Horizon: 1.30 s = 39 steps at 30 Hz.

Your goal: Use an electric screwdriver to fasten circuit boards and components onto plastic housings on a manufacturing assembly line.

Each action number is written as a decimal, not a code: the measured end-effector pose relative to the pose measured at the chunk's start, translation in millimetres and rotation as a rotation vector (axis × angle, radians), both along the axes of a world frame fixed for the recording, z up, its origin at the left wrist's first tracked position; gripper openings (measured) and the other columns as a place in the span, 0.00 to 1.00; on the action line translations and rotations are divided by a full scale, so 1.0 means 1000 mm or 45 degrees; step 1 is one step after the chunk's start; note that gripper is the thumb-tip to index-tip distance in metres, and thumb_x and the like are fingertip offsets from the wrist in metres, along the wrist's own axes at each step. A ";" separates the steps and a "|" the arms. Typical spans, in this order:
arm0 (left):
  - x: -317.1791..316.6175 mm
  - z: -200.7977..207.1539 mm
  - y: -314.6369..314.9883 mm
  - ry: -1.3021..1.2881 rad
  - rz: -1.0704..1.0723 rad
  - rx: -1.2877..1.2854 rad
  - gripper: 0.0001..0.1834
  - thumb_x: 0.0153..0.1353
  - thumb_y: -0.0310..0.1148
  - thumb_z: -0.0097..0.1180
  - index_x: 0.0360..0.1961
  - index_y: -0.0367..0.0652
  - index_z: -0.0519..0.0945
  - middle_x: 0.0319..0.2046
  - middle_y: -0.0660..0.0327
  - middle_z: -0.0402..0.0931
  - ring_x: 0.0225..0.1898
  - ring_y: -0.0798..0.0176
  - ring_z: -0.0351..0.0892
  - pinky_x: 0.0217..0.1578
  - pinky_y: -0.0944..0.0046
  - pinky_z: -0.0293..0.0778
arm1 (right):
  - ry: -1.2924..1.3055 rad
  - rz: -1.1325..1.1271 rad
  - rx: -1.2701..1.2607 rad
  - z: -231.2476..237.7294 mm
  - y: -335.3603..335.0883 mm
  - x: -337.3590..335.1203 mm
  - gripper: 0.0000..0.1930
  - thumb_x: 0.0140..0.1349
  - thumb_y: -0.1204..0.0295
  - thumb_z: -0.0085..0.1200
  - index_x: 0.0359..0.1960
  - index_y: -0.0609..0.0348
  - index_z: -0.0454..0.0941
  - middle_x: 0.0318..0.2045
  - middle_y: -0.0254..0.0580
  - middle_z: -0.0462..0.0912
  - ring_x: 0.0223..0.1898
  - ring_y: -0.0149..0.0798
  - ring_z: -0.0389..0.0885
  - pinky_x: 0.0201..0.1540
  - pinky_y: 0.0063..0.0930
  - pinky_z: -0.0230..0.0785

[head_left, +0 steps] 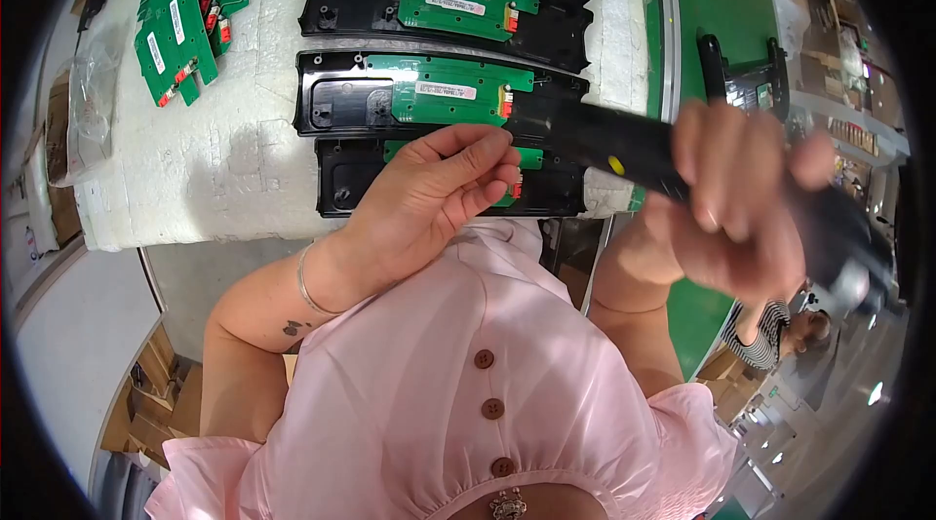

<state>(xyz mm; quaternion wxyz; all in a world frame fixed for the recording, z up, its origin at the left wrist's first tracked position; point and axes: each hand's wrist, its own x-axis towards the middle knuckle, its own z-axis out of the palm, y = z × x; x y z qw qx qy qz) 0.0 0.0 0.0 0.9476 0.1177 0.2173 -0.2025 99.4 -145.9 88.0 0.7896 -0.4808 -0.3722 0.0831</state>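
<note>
Black curved panels lie in a column, each with a green circuit board on it. My left hand is over the nearest panel, thumb and fingertips pinched together. Anything between those fingertips is too small or hidden to see. Wrapped round a black electric screwdriver, my right hand is blurred by motion. The tool's narrow end points left, close to the red and white connector on the second-nearest panel with its circuit board. Whether the tip touches anything cannot be made out.
A loose pile of green circuit boards rests at the far left of the white foam worktop. Beside it hangs a clear plastic bag. On the green surface at right lies a black frame part. A person in stripes is farther right.
</note>
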 end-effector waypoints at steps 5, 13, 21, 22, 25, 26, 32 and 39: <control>0.005 0.001 0.000 -0.068 0.027 -0.039 0.08 0.60 0.30 0.47 0.37 0.37 0.71 0.31 0.63 0.74 0.31 0.73 0.75 0.33 0.78 0.74 | -0.107 0.146 0.095 0.022 -0.005 -0.009 0.13 0.42 0.73 0.51 0.31 0.50 0.64 0.14 0.21 0.73 0.15 0.18 0.70 0.23 0.10 0.62; 0.001 -0.003 0.005 -0.133 -0.082 -0.109 0.08 0.60 0.31 0.46 0.34 0.38 0.72 0.28 0.63 0.74 0.30 0.73 0.75 0.32 0.77 0.74 | -0.083 0.170 0.223 0.017 -0.004 -0.015 0.14 0.41 0.74 0.56 0.29 0.49 0.65 0.13 0.21 0.72 0.14 0.17 0.70 0.22 0.09 0.63; -0.006 0.012 0.008 -0.145 -0.006 -0.041 0.16 0.62 0.35 0.42 0.44 0.33 0.70 0.36 0.55 0.74 0.37 0.64 0.76 0.40 0.71 0.74 | -0.128 0.237 0.034 0.006 0.019 -0.013 0.14 0.43 0.74 0.46 0.35 0.52 0.64 0.14 0.24 0.70 0.15 0.19 0.68 0.21 0.12 0.59; -0.006 0.016 0.006 -0.096 -0.055 -0.074 0.18 0.63 0.36 0.41 0.46 0.31 0.68 0.40 0.51 0.72 0.40 0.60 0.75 0.42 0.69 0.73 | -0.121 0.145 0.019 -0.003 0.027 -0.012 0.15 0.44 0.74 0.44 0.37 0.53 0.65 0.14 0.25 0.68 0.15 0.22 0.65 0.22 0.15 0.57; -0.014 0.015 0.009 -0.040 -0.092 -0.125 0.20 0.64 0.36 0.37 0.49 0.27 0.65 0.45 0.44 0.69 0.47 0.52 0.72 0.46 0.66 0.71 | -0.062 0.089 -0.059 -0.021 0.039 -0.004 0.16 0.46 0.73 0.39 0.41 0.56 0.65 0.13 0.28 0.61 0.14 0.26 0.57 0.23 0.23 0.55; -0.016 0.013 0.012 -0.078 -0.121 -0.047 0.19 0.64 0.35 0.37 0.47 0.28 0.65 0.44 0.45 0.70 0.45 0.52 0.73 0.45 0.66 0.72 | -0.033 -0.009 -0.104 -0.024 0.044 -0.008 0.16 0.46 0.73 0.39 0.40 0.56 0.64 0.13 0.28 0.61 0.14 0.26 0.58 0.24 0.23 0.55; -0.024 0.008 0.019 -0.159 -0.155 0.027 0.12 0.63 0.33 0.41 0.39 0.35 0.69 0.36 0.51 0.74 0.41 0.58 0.76 0.42 0.67 0.73 | 0.060 -0.012 -0.167 -0.028 0.050 -0.006 0.14 0.46 0.75 0.44 0.37 0.58 0.62 0.14 0.34 0.63 0.14 0.28 0.60 0.22 0.24 0.58; -0.028 -0.002 0.025 -0.200 -0.077 0.103 0.08 0.60 0.32 0.47 0.34 0.38 0.72 0.29 0.61 0.74 0.31 0.71 0.75 0.32 0.76 0.72 | 0.005 -0.026 -0.363 -0.022 0.064 -0.015 0.10 0.44 0.77 0.42 0.31 0.58 0.59 0.14 0.35 0.62 0.15 0.29 0.57 0.21 0.25 0.54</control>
